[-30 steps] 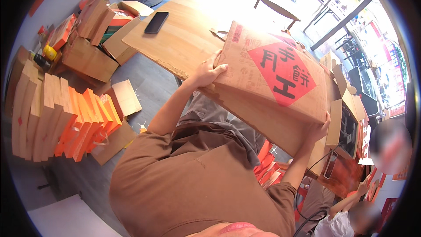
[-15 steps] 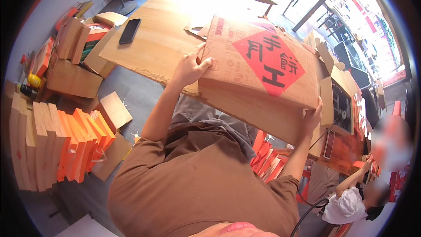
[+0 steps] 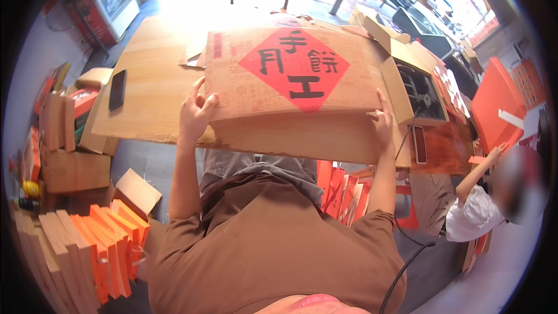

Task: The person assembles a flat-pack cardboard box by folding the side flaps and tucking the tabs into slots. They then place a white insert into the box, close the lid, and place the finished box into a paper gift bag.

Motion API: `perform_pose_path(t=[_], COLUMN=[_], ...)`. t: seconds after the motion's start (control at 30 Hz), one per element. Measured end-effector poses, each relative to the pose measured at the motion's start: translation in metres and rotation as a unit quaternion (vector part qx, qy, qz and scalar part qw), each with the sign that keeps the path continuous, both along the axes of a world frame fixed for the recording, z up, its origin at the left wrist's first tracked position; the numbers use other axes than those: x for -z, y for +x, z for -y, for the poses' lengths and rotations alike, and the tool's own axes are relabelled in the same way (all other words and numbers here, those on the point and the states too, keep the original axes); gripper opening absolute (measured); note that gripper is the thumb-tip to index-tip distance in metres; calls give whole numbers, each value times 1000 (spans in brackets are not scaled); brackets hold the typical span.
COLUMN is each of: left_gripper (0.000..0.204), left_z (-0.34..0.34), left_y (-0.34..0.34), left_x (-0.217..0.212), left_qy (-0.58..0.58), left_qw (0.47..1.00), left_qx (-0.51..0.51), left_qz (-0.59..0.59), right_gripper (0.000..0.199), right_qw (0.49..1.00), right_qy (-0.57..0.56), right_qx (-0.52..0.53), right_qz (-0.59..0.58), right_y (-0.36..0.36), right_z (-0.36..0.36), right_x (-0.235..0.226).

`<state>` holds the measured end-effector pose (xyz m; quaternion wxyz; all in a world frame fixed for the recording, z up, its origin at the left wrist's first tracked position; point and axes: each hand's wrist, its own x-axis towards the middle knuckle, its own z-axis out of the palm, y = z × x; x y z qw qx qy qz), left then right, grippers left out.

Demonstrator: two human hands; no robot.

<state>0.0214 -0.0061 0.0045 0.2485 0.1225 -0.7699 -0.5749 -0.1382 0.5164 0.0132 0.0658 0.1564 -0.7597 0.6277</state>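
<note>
1. The large brown cardboard box with a red diamond label (image 3: 293, 78) is grasped at its left end by the left hand (image 3: 196, 110).
2. Its right end is gripped by the right hand (image 3: 382, 123).
3. The box's long axis runs left to right between the hands, above the light wooden table (image 3: 148, 90).

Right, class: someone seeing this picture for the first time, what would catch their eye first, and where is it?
First the big cardboard box with a red diamond label, held at the centre over the wooden table, left hand and right hand gripping its near corners. Next, the row of orange and tan flat boxes standing at lower left. At right, another person handles a red box.
</note>
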Motion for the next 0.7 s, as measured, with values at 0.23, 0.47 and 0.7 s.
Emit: perform_pose_path(t=[0.23, 0.47, 0.7], left_gripper=[69, 68, 58], left_z=[0, 8, 78], left_y=[9, -7, -6], left_x=[5, 17, -11], left_qy=[-94, -99, -193], left_qw=[995, 994, 961], left_qx=[13, 2, -8], left_qz=[38, 48, 200], right_gripper=[49, 55, 78], right_qw=[993, 999, 944], right_qy=[54, 1, 151], right_qx=[100, 34, -136], right_qz=[35, -27, 259], right_y=[-31, -66, 29], right_z=[2, -15, -2], right_x=[25, 46, -24])
